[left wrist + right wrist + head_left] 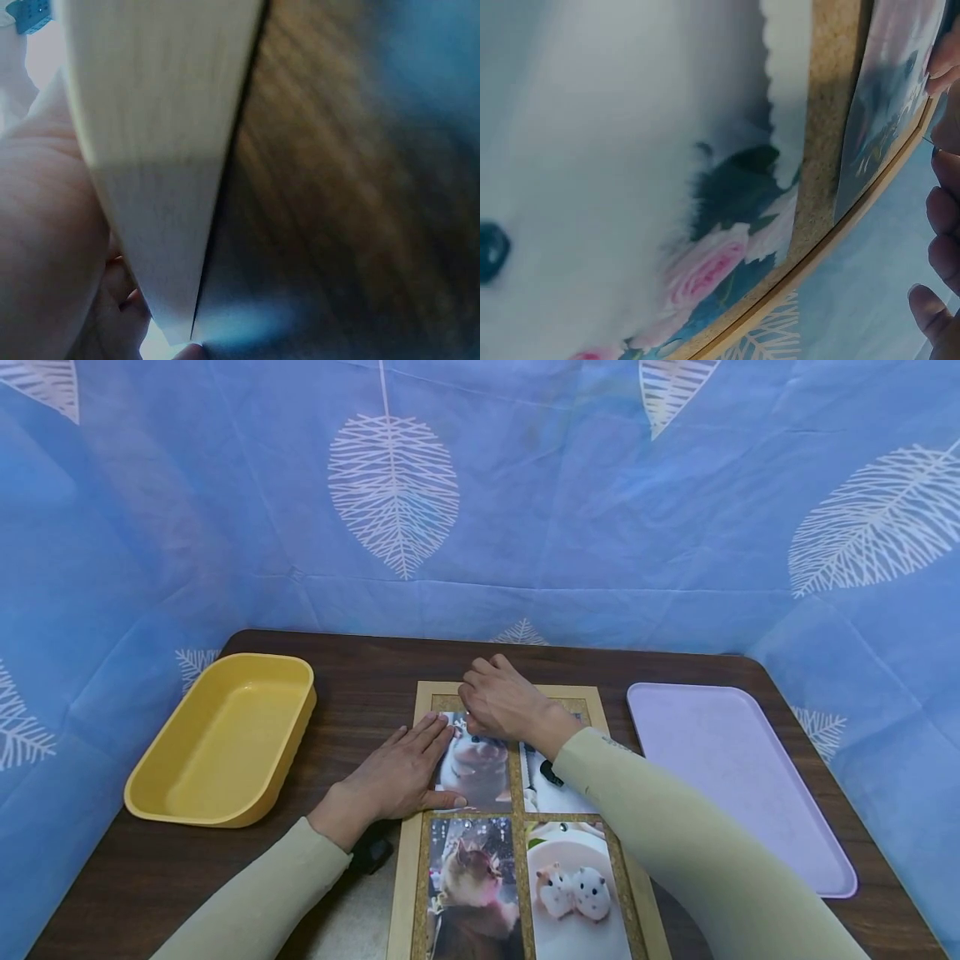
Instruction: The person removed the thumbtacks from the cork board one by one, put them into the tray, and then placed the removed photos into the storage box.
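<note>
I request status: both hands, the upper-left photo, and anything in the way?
Left hand flat over upper-left photo edge. Right hand curled at photo's top, grip unclear. Photo on corkboard, partly covered by hands. Nothing else blocking.

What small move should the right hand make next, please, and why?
Perhaps press the thin, straight pin in the right hand through the top of the rectangular upper-left animal photo into brown cork: the left hand rests flat over that photo's left edge, and the lower-right hamster photo has a small round pin near its top.

Pale wooden frame edge (pixel 161 135) between the left hand (pixel 45 240) and brown wood-grained tabletop (pixel 307 195) (blurred towards the right).
</note>
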The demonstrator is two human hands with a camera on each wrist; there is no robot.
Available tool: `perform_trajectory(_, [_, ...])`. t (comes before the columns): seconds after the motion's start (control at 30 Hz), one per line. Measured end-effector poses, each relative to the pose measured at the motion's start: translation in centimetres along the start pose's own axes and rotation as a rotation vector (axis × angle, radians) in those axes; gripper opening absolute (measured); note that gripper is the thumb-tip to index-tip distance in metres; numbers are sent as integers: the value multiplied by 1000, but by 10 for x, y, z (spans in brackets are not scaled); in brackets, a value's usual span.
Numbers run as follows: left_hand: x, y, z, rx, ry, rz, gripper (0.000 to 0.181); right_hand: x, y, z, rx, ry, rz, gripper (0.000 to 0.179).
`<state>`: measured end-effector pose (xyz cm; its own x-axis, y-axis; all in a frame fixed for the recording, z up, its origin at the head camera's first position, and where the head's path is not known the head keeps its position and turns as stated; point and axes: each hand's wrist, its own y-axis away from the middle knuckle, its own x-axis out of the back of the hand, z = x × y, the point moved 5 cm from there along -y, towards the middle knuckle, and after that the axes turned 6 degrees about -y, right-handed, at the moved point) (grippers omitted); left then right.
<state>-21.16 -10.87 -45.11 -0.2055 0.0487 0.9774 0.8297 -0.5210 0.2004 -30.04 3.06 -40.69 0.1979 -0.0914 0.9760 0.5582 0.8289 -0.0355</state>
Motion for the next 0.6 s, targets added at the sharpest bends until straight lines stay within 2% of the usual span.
perform_trajectory(0.6, [0, 0, 2, 4, 4, -1, 105, 6, 12, -1, -5, -3, 107, 22])
